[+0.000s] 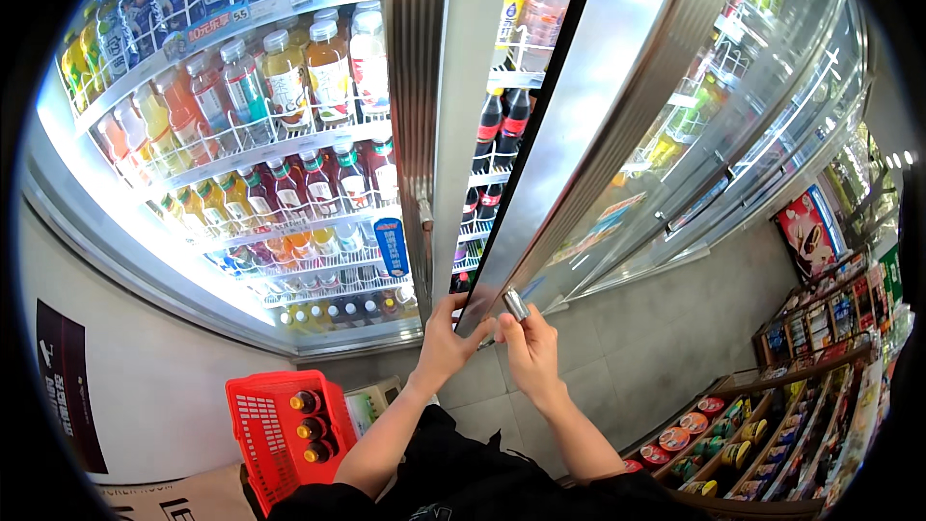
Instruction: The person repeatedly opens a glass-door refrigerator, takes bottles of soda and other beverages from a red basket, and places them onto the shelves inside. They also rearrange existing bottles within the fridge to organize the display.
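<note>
A glass-door drinks cooler stands in front of me, with one metal-framed door [588,106] swung outward. My left hand [446,345] has its fingers curled at the inner edge of this door, thumb pointing right. Close beside it, my right hand [532,352] is closed with the thumb pressed against a short silver metal cylinder [516,305] at the door's frame. Whether that cylinder is fixed to the door I cannot tell. Through the gap left of the open door, dark bottles with red labels [488,125] show on racks, below bottles of lighter drinks [548,5].
A red shopping basket [243,388] with three dark, yellow-capped bottles [311,427] stands at my lower left, near a cardboard box [198,500]. Lit shelves of bottled drinks [289,96] fill the left cooler section. Shelves of packaged food [752,434] line the right, across the grey tiled floor [627,338].
</note>
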The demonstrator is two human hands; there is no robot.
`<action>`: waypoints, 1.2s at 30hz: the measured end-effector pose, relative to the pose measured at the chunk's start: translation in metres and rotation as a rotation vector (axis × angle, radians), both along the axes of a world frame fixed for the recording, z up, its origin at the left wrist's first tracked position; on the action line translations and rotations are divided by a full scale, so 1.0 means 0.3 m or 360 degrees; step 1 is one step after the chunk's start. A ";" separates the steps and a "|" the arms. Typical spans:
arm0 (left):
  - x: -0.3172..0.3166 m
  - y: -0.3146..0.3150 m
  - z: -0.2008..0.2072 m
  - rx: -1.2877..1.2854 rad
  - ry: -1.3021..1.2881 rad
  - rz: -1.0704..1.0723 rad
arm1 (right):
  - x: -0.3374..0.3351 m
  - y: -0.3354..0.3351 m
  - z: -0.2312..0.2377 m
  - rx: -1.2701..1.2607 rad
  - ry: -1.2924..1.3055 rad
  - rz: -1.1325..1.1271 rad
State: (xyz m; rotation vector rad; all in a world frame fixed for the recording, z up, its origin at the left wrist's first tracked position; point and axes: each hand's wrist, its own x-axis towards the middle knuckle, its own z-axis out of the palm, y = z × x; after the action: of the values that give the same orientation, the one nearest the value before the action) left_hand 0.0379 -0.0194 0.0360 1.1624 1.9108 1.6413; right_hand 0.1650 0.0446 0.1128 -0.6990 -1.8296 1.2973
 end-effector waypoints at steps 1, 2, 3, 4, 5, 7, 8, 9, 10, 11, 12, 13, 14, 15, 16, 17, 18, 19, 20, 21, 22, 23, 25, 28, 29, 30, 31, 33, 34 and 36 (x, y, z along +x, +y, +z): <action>-0.005 0.009 0.014 -0.0036 0.0072 0.0157 | -0.037 0.020 0.007 0.0010 -0.0010 0.0020; -0.023 0.008 -0.016 -0.0138 -0.0014 0.0144 | -0.070 0.039 0.005 0.0002 -0.0035 0.0025; -0.037 0.006 -0.077 -0.0240 -0.0099 0.0131 | -0.103 0.059 -0.002 -0.0007 -0.0061 0.0032; -0.043 0.008 -0.141 -0.0340 -0.0191 0.0111 | -0.128 0.079 -0.001 -0.0014 -0.0092 0.0033; -0.039 0.017 -0.177 -0.0187 -0.0230 0.0117 | -0.152 0.094 0.014 -0.0025 -0.0133 0.0057; -0.032 0.004 -0.183 -0.0130 -0.0219 0.0158 | -0.197 0.103 0.049 -0.0054 -0.0219 0.0096; -0.029 0.005 -0.171 -0.0105 -0.0216 0.0177 | -0.215 0.119 0.048 -0.0056 -0.0214 0.0105; -0.035 0.026 -0.169 -0.0061 -0.0120 0.0194 | -0.234 0.138 0.043 -0.0057 -0.0211 0.0117; -0.042 0.041 -0.161 -0.0066 -0.0191 0.0182 | -0.241 0.147 0.037 -0.0071 -0.0205 0.0115; -0.056 0.052 -0.153 -0.0080 -0.0260 0.0189 | -0.252 0.155 0.029 -0.0095 -0.0198 0.0104; -0.065 0.061 -0.148 -0.0093 -0.0331 0.0196 | -0.260 0.165 0.017 -0.0069 -0.0166 0.0084; -0.083 0.077 -0.154 -0.0054 -0.0281 0.0220 | -0.280 0.179 0.007 -0.0040 -0.0119 0.0074; -0.091 0.086 -0.159 -0.0052 -0.0260 0.0236 | -0.294 0.189 0.004 -0.0011 -0.0072 0.0064; -0.094 0.095 -0.162 -0.0049 -0.0240 0.0250 | -0.302 0.192 0.009 -0.0033 -0.0063 0.0072; -0.103 0.102 -0.163 -0.0046 -0.0209 0.0269 | -0.313 0.198 0.013 -0.0036 -0.0077 0.0086; -0.103 0.110 -0.162 -0.0035 -0.0222 0.0303 | -0.318 0.208 0.016 -0.0037 -0.0093 0.0100; -0.099 0.120 -0.160 -0.0022 -0.0235 0.0337 | -0.322 0.219 0.021 -0.0038 -0.0109 0.0113; -0.098 0.124 -0.158 -0.0013 -0.0244 0.0377 | -0.330 0.224 0.027 -0.0051 -0.0125 0.0131; -0.100 0.130 -0.155 -0.0041 -0.0253 0.0388 | -0.339 0.229 0.037 -0.0063 -0.0141 0.0151; -0.103 0.138 -0.152 -0.0068 -0.0263 0.0402 | -0.346 0.237 0.043 -0.0073 -0.0159 0.0174; -0.106 0.142 -0.151 -0.0099 -0.0266 0.0420 | -0.352 0.246 0.034 -0.0059 -0.0112 0.0191; -0.106 0.143 -0.148 -0.0142 -0.0244 0.0419 | -0.358 0.254 0.021 -0.0050 -0.0068 0.0218; -0.103 0.144 -0.146 -0.0232 -0.0202 0.0452 | -0.362 0.266 0.013 -0.0056 -0.0063 0.0255; -0.070 0.131 -0.149 -0.0143 -0.0323 0.0575 | -0.355 0.288 -0.020 -0.0104 -0.0022 0.0339; -0.056 0.116 -0.156 -0.0166 -0.0311 0.0613 | -0.351 0.295 -0.039 -0.0072 0.0063 0.0354; -0.040 0.098 -0.167 -0.0195 -0.0302 0.0656 | -0.348 0.295 -0.066 -0.0052 0.0148 0.0371; -0.029 0.064 -0.179 -0.0222 -0.0298 0.0705 | -0.352 0.272 -0.083 -0.0025 0.0327 0.0193; -0.009 -0.027 -0.197 -0.0389 -0.0356 0.0803 | -0.336 0.251 -0.134 0.0167 0.0569 -0.0038; 0.011 -0.076 -0.207 -0.0463 -0.0398 0.0848 | -0.311 0.260 -0.171 0.0339 0.0650 -0.0086; 0.061 -0.197 -0.246 -0.0483 -0.0358 0.1075 | -0.318 0.200 -0.194 0.0420 0.0895 0.0052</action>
State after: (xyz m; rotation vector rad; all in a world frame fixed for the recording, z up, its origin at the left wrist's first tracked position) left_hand 0.0562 -0.0785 -0.0379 0.1980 2.4319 1.5957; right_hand 0.0697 0.1047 0.0547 -0.1363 -1.5057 1.1013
